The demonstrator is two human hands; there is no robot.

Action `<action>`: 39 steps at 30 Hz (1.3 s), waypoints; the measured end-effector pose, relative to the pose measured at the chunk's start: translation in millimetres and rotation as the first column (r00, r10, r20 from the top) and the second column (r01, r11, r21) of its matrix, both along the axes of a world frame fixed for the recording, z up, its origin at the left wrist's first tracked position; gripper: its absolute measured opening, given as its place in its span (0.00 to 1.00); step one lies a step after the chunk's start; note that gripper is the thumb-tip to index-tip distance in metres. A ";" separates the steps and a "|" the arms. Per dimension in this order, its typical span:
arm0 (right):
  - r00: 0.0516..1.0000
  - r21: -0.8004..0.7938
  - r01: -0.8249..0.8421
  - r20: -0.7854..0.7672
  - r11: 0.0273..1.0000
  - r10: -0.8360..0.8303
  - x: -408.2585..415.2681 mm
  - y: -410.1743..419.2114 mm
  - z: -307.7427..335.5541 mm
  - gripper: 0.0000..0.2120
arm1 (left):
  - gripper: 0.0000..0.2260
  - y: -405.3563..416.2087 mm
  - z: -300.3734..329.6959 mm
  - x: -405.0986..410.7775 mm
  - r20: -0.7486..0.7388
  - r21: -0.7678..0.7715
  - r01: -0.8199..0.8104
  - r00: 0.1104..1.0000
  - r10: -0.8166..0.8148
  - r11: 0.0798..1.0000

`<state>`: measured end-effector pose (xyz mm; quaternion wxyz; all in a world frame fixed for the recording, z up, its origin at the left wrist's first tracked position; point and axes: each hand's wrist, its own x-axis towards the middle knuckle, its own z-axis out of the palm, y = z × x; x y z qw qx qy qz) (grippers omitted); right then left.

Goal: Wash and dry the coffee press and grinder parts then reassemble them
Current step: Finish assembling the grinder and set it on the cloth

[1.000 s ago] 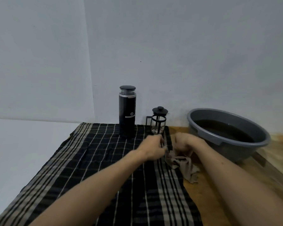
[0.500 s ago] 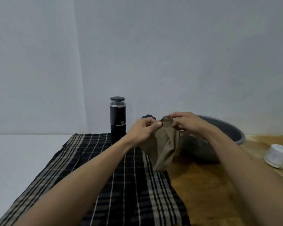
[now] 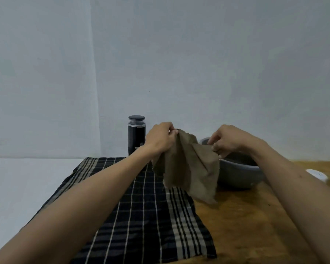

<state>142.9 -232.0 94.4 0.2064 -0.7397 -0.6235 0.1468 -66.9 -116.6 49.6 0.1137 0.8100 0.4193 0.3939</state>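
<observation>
Both hands hold the brown cloth (image 3: 187,164) up over the tabletop (image 3: 246,216); left hand (image 3: 160,139) and right hand (image 3: 226,141) each pinch its top edge; the grinder (image 3: 136,136) stands behind, the press hidden; a swinging corner might topple either, or dip into the basin (image 3: 236,174).

Both hands up: left hand (image 3: 161,140) and right hand (image 3: 226,141) pinch a brown cloth (image 3: 189,164) above the plaid towel (image 3: 141,216). Black grinder (image 3: 136,135) stands behind, grey basin (image 3: 238,174) to the right.
</observation>
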 end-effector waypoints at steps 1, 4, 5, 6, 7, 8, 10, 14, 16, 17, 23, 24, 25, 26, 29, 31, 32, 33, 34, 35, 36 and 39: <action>1.000 0.039 0.023 0.007 0.999 -0.023 1.4 -1.1 1.2 0.08 | 0.11 0.3 0.9 0.1 0.017 -0.013 -0.039 0.999 0.039 0.999; 0.994 0.176 0.074 -0.093 0.982 -0.058 4.6 -1.9 0.1 0.06 | 0.11 0.2 4.0 -4.5 -0.050 0.013 -0.127 0.991 0.128 0.992; 0.988 0.223 0.097 -0.139 0.970 -0.067 4.6 -1.8 -0.3 0.05 | 0.11 0.5 5.8 -4.9 -0.141 0.055 -0.148 0.978 0.154 0.987; 0.978 0.254 0.117 -0.196 0.960 -0.067 3.5 -1.2 -0.9 0.05 | 0.11 -0.1 8.0 -5.1 -0.242 0.081 -0.158 0.955 0.173 0.984; 0.965 0.271 0.126 -0.255 0.954 -0.055 0.8 -0.6 -1.4 0.05 | 0.10 -1.1 11.1 -5.2 -0.317 0.062 -0.163 0.932 0.174 0.985; 0.954 0.281 0.121 -0.298 0.952 -0.033 -2.8 -0.8 -1.1 0.04 | 0.09 -1.3 13.4 -3.9 -0.349 -0.004 -0.161 0.925 0.149 0.987; 0.948 0.296 0.058 -0.316 0.954 0.041 -13.2 -1.7 0.2 0.03 | 0.08 -2.9 16.5 -1.1 -0.270 -0.218 -0.115 0.961 0.053 0.969; 0.922 0.233 -0.219 -0.267 0.947 0.279 -47.5 -6.4 -0.3 0.06 | 0.08 -11.4 12.5 9.1 0.139 -0.640 0.092 0.990 -0.003 0.763; 0.906 0.176 -0.301 -0.252 0.937 0.339 -60.1 -7.6 -1.8 0.08 | 0.12 -10.3 6.8 11.8 0.228 -0.794 0.241 0.969 -0.094 0.558; 0.898 0.145 -0.317 -0.271 0.937 0.346 -62.3 -6.9 -1.6 0.10 | 0.14 -7.3 3.2 9.7 0.255 -0.836 0.289 0.957 -0.138 0.466; 0.709 0.037 -0.332 -0.649 0.943 0.275 -48.7 -7.4 -3.5 0.10 | 0.06 -3.9 -5.9 -10.8 0.325 -0.853 0.376 0.925 -0.195 0.361; 0.755 0.080 -0.243 -0.610 0.967 0.240 -45.1 -5.7 -5.0 0.10 | 0.05 -2.3 -4.8 -11.5 0.314 -0.830 0.376 0.925 -0.213 0.412; 0.836 0.135 -0.153 -0.511 0.979 0.202 -39.6 -2.9 -7.1 0.12 | 0.03 -1.6 -2.6 -12.0 0.282 -0.800 0.374 0.924 -0.258 0.469; 0.918 0.183 -0.106 -0.361 0.977 0.168 -33.2 -0.5 -9.0 0.16 | 0.04 -0.8 1.5 -12.3 0.226 -0.766 0.365 0.923 -0.310 0.529; 0.979 0.077 -0.202 -0.002 0.976 0.202 -24.0 2.7 -15.1 0.31 | 0.06 -2.3 12.0 -8.7 0.087 -0.643 0.367 0.907 -0.412 0.672; 0.978 0.040 -0.204 0.058 0.978 0.201 -18.7 5.0 -16.3 0.18 | 0.06 -5.9 18.2 -4.5 0.003 -0.536 0.378 0.895 -0.446 0.755; 0.983 0.050 -0.179 0.052 0.983 0.176 -16.5 3.0 -15.2 0.09 | 0.06 -7.2 20.1 -2.4 -0.057 -0.489 0.371 0.889 -0.453 0.789; 0.986 0.056 -0.163 0.033 0.985 0.162 -12.7 1.6 -13.1 0.06 | 0.07 -8.6 22.8 -1.7 -0.121 -0.444 0.366 0.880 -0.459 0.818; 0.988 0.047 -0.157 0.013 0.987 0.156 -7.6 0.0 -10.9 0.06 | 0.09 -7.7 23.0 -0.5 -0.187 -0.404 0.356 0.869 -0.457 0.843; 0.989 0.027 -0.148 -0.001 0.989 0.148 -1.9 -2.0 -10.0 0.07 | 0.11 -9.1 22.4 1.3 -0.240 -0.373 0.354 0.856 -0.457 0.858; 0.990 0.004 -0.142 -0.008 0.990 0.142 2.2 -4.7 -6.9 0.07 | 0.12 -10.5 23.1 2.2 -0.288 -0.343 0.347 0.846 -0.450 0.873; 0.995 -0.112 -0.097 0.016 0.989 0.100 21.9 -11.3 -6.7 0.06 | 0.07 -16.0 16.3 15.8 -0.410 -0.269 0.345 0.804 -0.431 0.899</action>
